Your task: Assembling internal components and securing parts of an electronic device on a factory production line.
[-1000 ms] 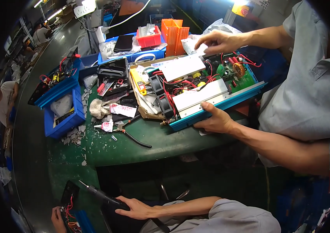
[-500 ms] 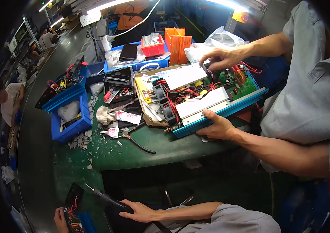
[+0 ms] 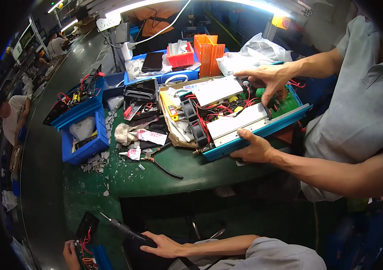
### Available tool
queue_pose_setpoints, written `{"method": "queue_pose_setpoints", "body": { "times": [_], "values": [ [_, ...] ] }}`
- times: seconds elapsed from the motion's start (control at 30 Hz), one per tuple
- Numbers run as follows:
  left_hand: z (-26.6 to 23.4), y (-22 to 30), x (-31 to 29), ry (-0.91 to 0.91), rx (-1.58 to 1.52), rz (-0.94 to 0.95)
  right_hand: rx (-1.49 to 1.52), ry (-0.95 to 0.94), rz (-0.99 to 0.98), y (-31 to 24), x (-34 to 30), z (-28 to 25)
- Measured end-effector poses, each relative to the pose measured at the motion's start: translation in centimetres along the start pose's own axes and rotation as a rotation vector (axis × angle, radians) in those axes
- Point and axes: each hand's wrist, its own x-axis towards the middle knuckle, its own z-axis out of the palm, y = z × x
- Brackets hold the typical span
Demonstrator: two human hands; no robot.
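Note:
At the bottom, my right hand (image 3: 163,245) is wrapped round a black electric screwdriver (image 3: 128,231), its thin bit pointing up and left. My left hand (image 3: 70,256), cut off by the lower edge, curls its fingers at the side of a blue-cased electronic unit (image 3: 101,258). A black end panel (image 3: 87,224) and red wires show on that unit. The screwdriver's tip stands beside the panel, apart from it. Across the bench, a co-worker's near hand (image 3: 254,148) steadies a larger open blue-cased circuit unit (image 3: 254,139), while the far hand (image 3: 270,81) reaches over its board.
On the green bench (image 3: 155,186) lie pliers (image 3: 166,168), white tubes (image 3: 151,137) and grey scraps (image 3: 94,163). Blue bins (image 3: 85,152) stand at the left, one bearing another open unit (image 3: 76,101). Behind are a red tray (image 3: 180,58) and orange holders (image 3: 209,54).
The co-worker's far hand has shifted right and spread its fingers over the board of the larger unit. My hands and the screwdriver stay almost where they were.

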Motion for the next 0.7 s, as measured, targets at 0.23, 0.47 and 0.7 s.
{"method": "queue_pose_setpoints", "body": {
  "times": [0.23, 0.47, 0.7],
  "values": [
    [0.1, 0.3, -0.2, 0.011, -0.04, 0.006, -0.013, 0.039, -0.045, 0.9, 0.2, 0.7],
    [-0.1, -1.3, 0.0, 0.015, -0.001, -0.029, -0.053, 0.014, 0.001, 0.2, 0.3, 0.5],
    [0.3, -1.6, 0.0, 0.04, -0.045, -0.011, -0.065, -0.05, 0.112, -2.5, 0.5, -0.2]
  ]
}}
